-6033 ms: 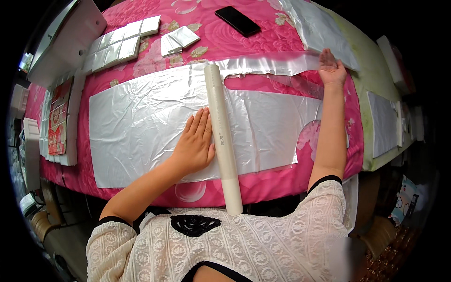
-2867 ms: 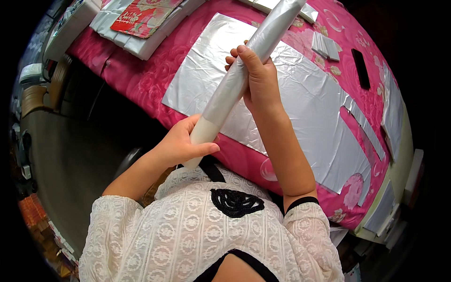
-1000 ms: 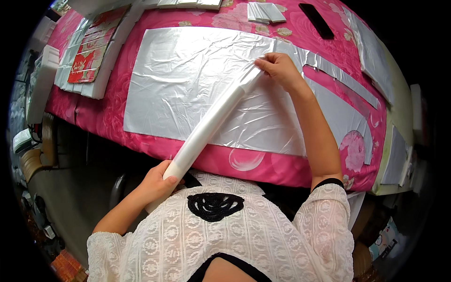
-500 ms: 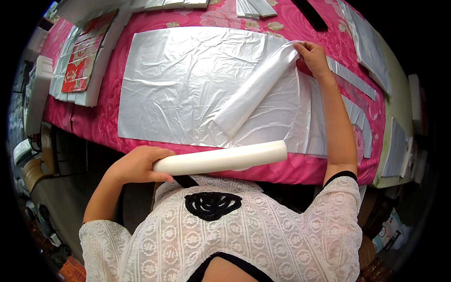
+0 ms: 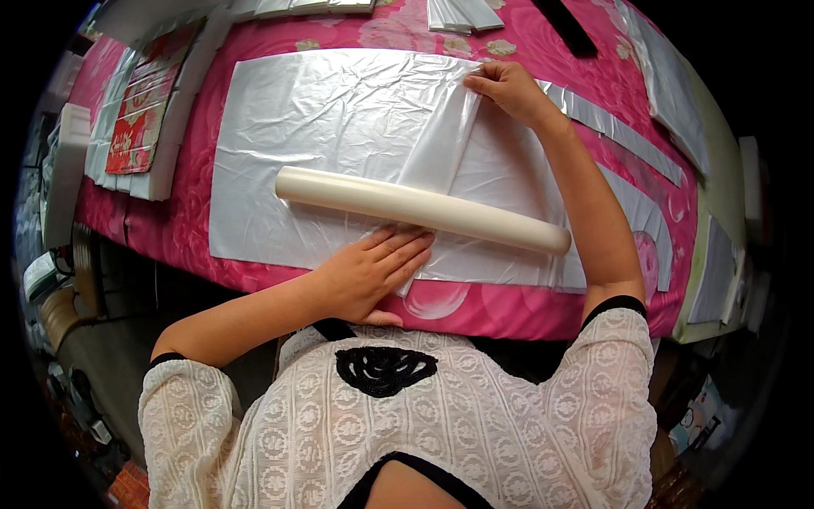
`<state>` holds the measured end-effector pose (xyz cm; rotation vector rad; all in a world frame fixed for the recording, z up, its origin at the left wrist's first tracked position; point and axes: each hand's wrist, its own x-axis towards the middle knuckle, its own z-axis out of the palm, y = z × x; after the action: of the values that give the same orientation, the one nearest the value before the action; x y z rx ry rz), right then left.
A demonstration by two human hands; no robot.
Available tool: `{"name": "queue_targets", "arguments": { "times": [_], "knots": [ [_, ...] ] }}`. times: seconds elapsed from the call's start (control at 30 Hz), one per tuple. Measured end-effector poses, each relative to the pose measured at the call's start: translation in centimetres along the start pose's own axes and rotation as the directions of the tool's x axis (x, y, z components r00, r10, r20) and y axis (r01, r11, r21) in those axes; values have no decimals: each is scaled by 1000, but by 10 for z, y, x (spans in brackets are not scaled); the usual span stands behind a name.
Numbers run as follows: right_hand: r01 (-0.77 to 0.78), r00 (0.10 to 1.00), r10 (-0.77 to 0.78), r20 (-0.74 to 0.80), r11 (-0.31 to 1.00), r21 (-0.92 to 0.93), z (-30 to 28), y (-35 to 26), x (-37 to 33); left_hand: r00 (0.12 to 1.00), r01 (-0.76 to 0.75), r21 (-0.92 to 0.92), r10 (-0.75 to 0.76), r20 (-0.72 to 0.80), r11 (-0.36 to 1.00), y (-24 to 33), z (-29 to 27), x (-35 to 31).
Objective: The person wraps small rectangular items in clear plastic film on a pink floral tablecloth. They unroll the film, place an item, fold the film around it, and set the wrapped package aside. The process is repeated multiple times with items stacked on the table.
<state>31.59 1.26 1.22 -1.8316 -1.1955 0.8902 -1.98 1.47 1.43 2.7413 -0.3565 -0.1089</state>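
A pile of thin, whitish plastic sheets lies spread before me, wrinkled and shiny. At its far edge my right hand is closed, pinching the corner of a plastic sheet that is folded into a narrow flap running toward me. My left hand lies flat, palm down, near the front edge of the pile, its fingers stretched out. Just beyond those fingers a smooth white roll rests slantwise on the sheets, covering part of the flap. Neither hand touches the roll.
A pink flowered cloth covers the table. At left, a red printed packet lies on stacked white bags. A black bar and folded white plastic pieces are at the back. Silvery strips lie beyond my right forearm.
My left hand has let go of the white roll, now on the sheets, and come down flat on the plastic. My right hand has moved left with the sheet's corner.
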Motion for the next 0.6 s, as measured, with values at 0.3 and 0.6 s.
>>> {"name": "queue_targets", "arguments": {
  "times": [0.3, 0.6],
  "knots": [
    [111, 979, -118, -166, 992, -54, 12, -40, -61, 998, 53, -10, -53, -27, 999, 18, 16, -5],
    [255, 959, -283, 7, 854, -454, 61, -37, -165, 996, 88, 5, -88, -32, 996, 29, 17, -5]
  ]
}}
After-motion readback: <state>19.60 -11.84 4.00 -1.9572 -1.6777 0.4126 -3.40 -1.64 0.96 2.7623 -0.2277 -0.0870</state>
